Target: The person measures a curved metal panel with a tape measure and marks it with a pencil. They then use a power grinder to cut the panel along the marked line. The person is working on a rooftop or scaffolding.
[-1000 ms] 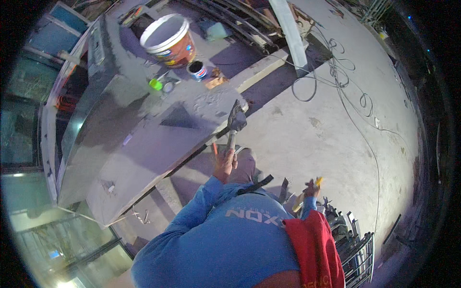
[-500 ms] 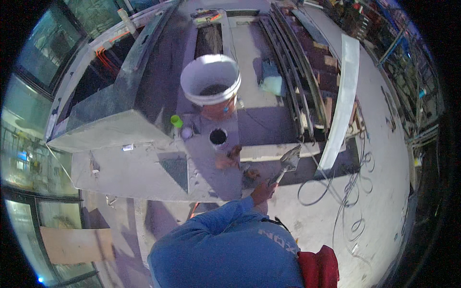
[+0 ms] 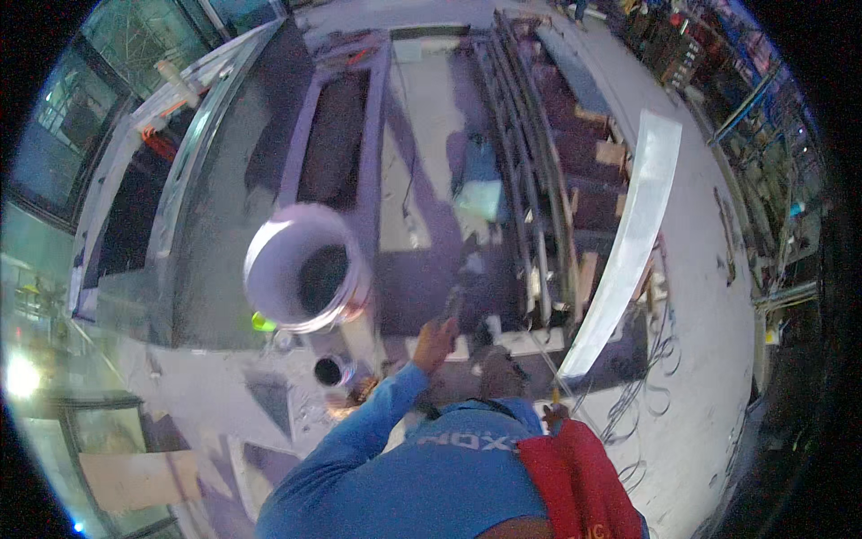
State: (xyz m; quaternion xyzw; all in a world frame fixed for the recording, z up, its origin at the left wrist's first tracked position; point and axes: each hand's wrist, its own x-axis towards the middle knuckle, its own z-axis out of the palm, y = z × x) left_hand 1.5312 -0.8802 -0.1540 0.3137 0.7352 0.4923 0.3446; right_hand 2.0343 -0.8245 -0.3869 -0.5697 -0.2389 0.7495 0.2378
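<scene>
My left hand, at the end of a blue sleeve, is closed around the handle of a putty knife. Its blade points away from me over a shaded strip of floor and is blurred. To the left of this hand stands a large white bucket with a dark inside. A small round container with a dark opening sits nearer to me, below the bucket. My right hand shows only as a small dark patch beyond a red cloth or sleeve, by a thin yellowish piece; its fingers are unclear.
A bright green object lies beside the bucket. Long dark metal bars run away from me, with a long pale strip to their right. Loose cables curl on the floor. A grey boxed structure stands at left.
My left hand has moved forward with the putty knife, whose blade now points away over the shaded strip. The view has shifted, so the bucket appears lower and further left.
</scene>
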